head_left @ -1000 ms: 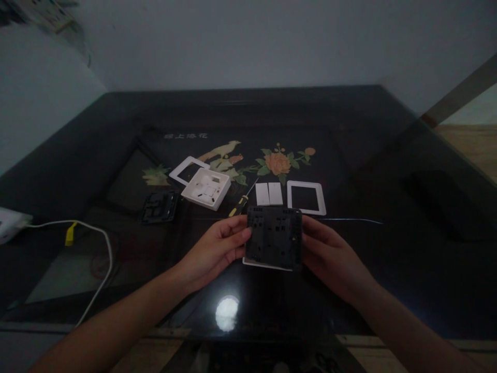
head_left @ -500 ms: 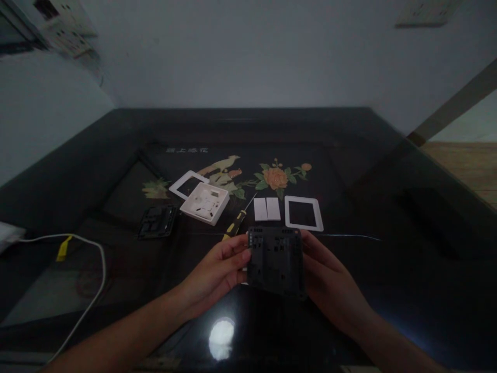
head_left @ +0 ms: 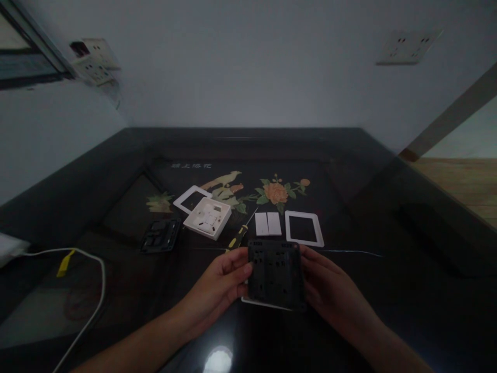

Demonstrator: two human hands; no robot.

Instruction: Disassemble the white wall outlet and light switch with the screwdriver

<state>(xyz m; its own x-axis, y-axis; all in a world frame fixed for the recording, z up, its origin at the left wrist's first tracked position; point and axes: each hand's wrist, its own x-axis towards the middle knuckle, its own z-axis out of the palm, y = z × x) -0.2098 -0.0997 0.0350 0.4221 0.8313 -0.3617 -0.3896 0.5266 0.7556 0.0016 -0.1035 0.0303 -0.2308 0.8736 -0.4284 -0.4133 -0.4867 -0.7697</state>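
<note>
A square black plastic switch base (head_left: 275, 274) is held upright between my two hands near the front of the table. My left hand (head_left: 221, 282) pinches its left edge, thumb on the near face. On the opposite edge, my right hand (head_left: 330, 285) grips it, with part of the fingers hidden behind. A strip of something white (head_left: 267, 304) shows under and behind the base; what it is stays mostly hidden. Just beyond my hands lie a yellow-and-black screwdriver (head_left: 237, 238), two white rocker plates (head_left: 267, 224) and a white square frame (head_left: 304, 228).
At the left, a white back box (head_left: 208, 217) overlaps another white frame (head_left: 186, 197), with a second black base (head_left: 160, 235) beside them. A white cable (head_left: 101, 280) with a yellow tag (head_left: 64, 263) runs along the far left. The dark glossy table (head_left: 248, 145) meets a wall.
The camera view has tilted up, so everything sits lower in the picture. Both hands still hold the black base, which has tipped slightly, and more of the white strip below it shows.
</note>
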